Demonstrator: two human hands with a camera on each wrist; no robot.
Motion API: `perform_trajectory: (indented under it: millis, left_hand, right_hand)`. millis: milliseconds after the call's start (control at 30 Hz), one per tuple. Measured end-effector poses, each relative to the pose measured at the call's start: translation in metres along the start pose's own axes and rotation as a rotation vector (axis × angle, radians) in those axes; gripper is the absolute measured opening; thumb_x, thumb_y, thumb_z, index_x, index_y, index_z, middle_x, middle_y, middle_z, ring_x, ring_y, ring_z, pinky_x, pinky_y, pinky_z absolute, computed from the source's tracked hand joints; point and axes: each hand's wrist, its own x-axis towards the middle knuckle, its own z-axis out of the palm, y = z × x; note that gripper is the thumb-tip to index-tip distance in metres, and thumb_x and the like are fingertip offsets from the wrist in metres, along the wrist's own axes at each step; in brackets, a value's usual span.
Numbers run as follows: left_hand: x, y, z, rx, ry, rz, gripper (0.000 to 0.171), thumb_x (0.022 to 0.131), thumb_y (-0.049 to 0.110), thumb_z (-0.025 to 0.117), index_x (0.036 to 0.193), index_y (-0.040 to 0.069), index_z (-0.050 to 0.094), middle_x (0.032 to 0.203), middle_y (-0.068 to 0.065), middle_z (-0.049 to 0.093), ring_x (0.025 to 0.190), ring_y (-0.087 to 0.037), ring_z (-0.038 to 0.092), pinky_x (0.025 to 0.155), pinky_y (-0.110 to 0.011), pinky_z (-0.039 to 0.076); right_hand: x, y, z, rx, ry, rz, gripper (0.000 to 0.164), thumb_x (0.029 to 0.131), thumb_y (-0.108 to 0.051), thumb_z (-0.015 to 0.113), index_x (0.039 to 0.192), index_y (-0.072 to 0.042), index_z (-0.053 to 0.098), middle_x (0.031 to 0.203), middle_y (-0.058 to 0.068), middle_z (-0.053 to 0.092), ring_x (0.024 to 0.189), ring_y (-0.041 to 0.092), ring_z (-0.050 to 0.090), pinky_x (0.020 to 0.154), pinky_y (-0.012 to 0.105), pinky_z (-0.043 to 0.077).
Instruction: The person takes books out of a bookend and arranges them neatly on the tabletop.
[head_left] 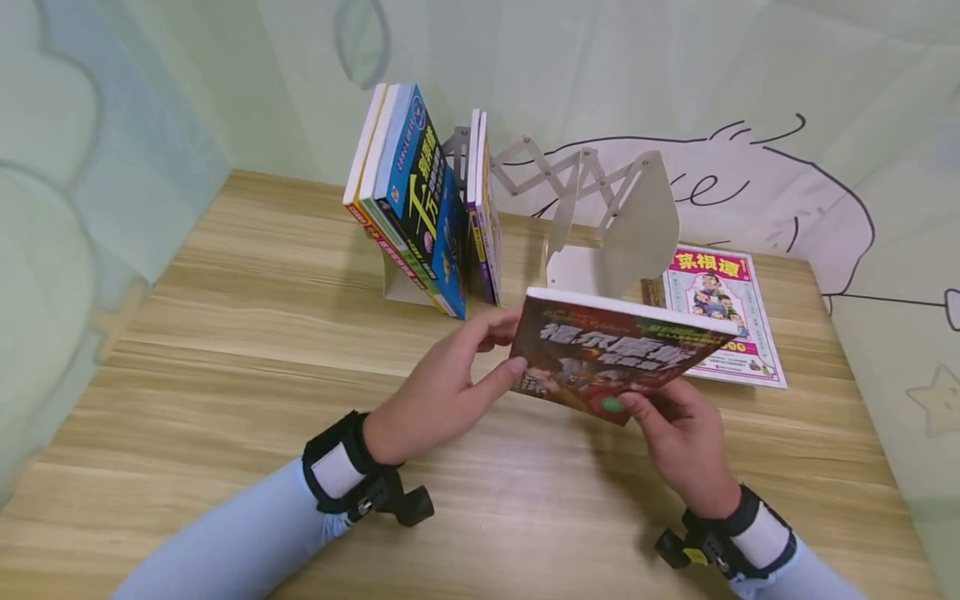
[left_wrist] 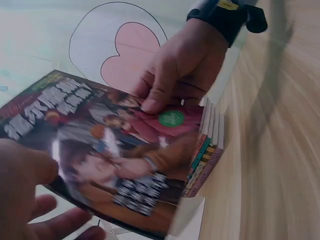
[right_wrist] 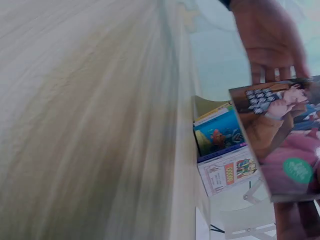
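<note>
A dark brown paperback book (head_left: 585,362) is held tilted above the table, its illustrated cover and a green round sticker showing. My left hand (head_left: 442,379) grips its left side, thumb on the cover. The right hand (head_left: 686,433) pinches the lower right edge, thumb beside the sticker and the other fingers mostly hidden behind. In the left wrist view the same book (left_wrist: 125,150) spans both hands. Behind it stands an expandable metal bookend rack (head_left: 637,225), partly covered by the book.
Several upright books (head_left: 412,192) lean at the rack's left end, with thin books (head_left: 483,200) beside them. A pink-bordered book (head_left: 738,308) lies flat at the right. The wooden table (head_left: 225,333) meets printed curtains at the back and sides.
</note>
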Motion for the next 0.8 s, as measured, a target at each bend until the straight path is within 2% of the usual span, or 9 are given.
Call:
perform_trajectory:
  millis: [133,200,267,400,533,633,700,800]
  left_hand:
    - [-0.001,-0.007,0.001,0.027,-0.133,-0.056,0.042,0.103,0.029,0.057,0.142,0.018,0.046,0.130,0.006,0.061,0.121,-0.005,0.057,0.103,-0.035,0.050]
    - [-0.003,-0.009,0.002,0.042,-0.194,-0.049,0.038,0.104,0.027,0.055,0.140,0.017,0.048,0.122,0.005,0.065,0.110,-0.005,0.061,0.094,-0.031,0.054]
    - [-0.004,-0.010,0.003,0.055,-0.227,-0.039,0.033,0.105,0.026,0.053,0.136,0.015,0.051,0.112,0.004,0.066,0.099,-0.005,0.063,0.084,-0.027,0.056]
    - [-0.005,-0.010,0.006,0.072,-0.216,-0.019,0.027,0.104,0.021,0.054,0.129,0.010,0.053,0.098,0.001,0.064,0.084,-0.008,0.060,0.072,-0.025,0.055]
    - [-0.005,-0.009,0.007,0.077,-0.187,-0.018,0.028,0.103,0.017,0.055,0.130,0.008,0.054,0.103,0.000,0.067,0.085,-0.007,0.062,0.073,-0.024,0.056]
    - [-0.005,-0.008,0.008,0.057,-0.171,-0.024,0.029,0.103,0.015,0.056,0.130,0.006,0.055,0.107,-0.002,0.069,0.089,-0.006,0.065,0.075,-0.023,0.057]
    - [-0.005,-0.008,0.009,0.022,-0.168,-0.033,0.029,0.103,0.014,0.056,0.130,0.005,0.054,0.109,-0.005,0.070,0.093,-0.008,0.067,0.077,-0.023,0.057]
    - [-0.005,-0.007,0.010,-0.020,-0.176,-0.057,0.030,0.102,0.014,0.057,0.131,0.004,0.054,0.113,-0.006,0.070,0.099,-0.008,0.067,0.080,-0.023,0.058]
  right_hand:
    - [0.000,-0.005,-0.001,0.066,0.036,0.022,0.022,0.090,0.007,0.067,0.111,0.009,0.067,0.104,-0.011,0.074,0.083,0.004,0.068,0.067,0.015,0.055]
    - [0.000,-0.008,-0.001,0.081,0.041,0.061,0.026,0.091,0.007,0.065,0.116,0.009,0.065,0.105,-0.009,0.074,0.084,0.005,0.068,0.067,0.016,0.055]
    - [0.001,-0.010,-0.002,0.075,0.043,0.110,0.029,0.092,0.007,0.064,0.121,0.007,0.063,0.106,-0.009,0.074,0.083,0.007,0.067,0.066,0.017,0.055]
    - [0.002,-0.012,-0.001,0.063,0.029,0.184,0.031,0.094,0.005,0.062,0.125,0.004,0.059,0.107,-0.011,0.073,0.082,0.008,0.066,0.068,0.019,0.055]
    - [0.003,-0.011,-0.002,0.110,-0.004,0.230,0.034,0.097,0.001,0.061,0.131,0.003,0.057,0.111,-0.009,0.072,0.088,0.009,0.068,0.075,0.020,0.057]
    - [0.005,-0.009,-0.003,0.099,-0.047,0.272,0.036,0.101,-0.009,0.058,0.135,0.000,0.054,0.113,-0.010,0.070,0.094,0.009,0.067,0.079,0.020,0.057]
    - [0.005,-0.008,-0.004,0.074,-0.073,0.291,0.034,0.103,-0.014,0.056,0.135,-0.002,0.053,0.112,-0.011,0.069,0.094,0.008,0.066,0.080,0.020,0.057]
    - [0.004,-0.007,-0.005,0.112,-0.075,0.295,0.027,0.103,-0.011,0.056,0.127,0.001,0.056,0.106,-0.009,0.071,0.089,0.008,0.066,0.076,0.021,0.058]
